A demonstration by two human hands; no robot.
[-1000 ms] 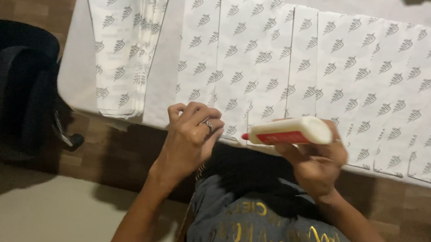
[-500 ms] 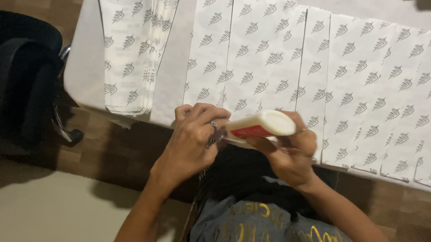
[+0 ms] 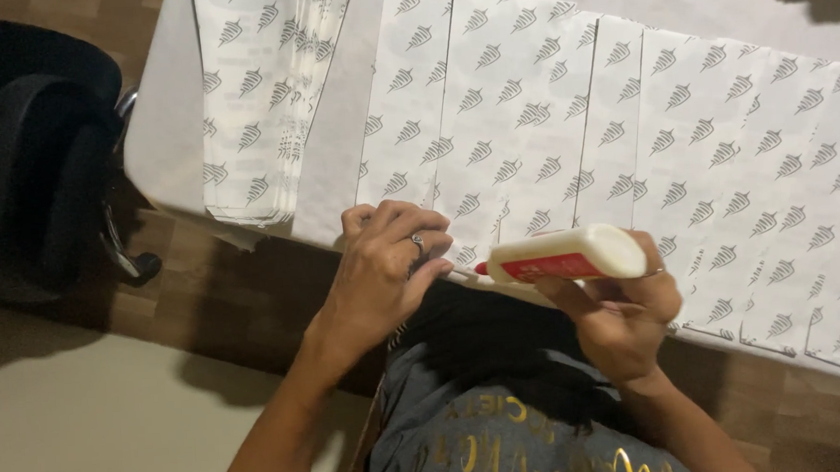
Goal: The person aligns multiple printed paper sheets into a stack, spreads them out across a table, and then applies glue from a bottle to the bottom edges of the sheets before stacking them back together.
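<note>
The right hand [image 3: 625,325] is wrapped around a white glue bottle [image 3: 562,254] with a red label, held almost level, its red nozzle pointing left toward the near edge of the printed paper sheet [image 3: 519,113]. The left hand [image 3: 383,272], fingers curled and a ring showing, presses down on that same near edge, right beside the nozzle tip.

The bottle looks light and squeezable — a grip around its middle, as here, should give control of the flow. The paper is thin and limp, likely to crease or slide unless pinned flat, and wet glue would make it tear easily.

The sheet lies along the front edge of the white tabletop [image 3: 166,135], with a stack of folded printed bags [image 3: 256,90] off to the left. A black chair [image 3: 32,172] stands well apart on the left — open room lies mostly up the tabletop, away from the body.
</note>
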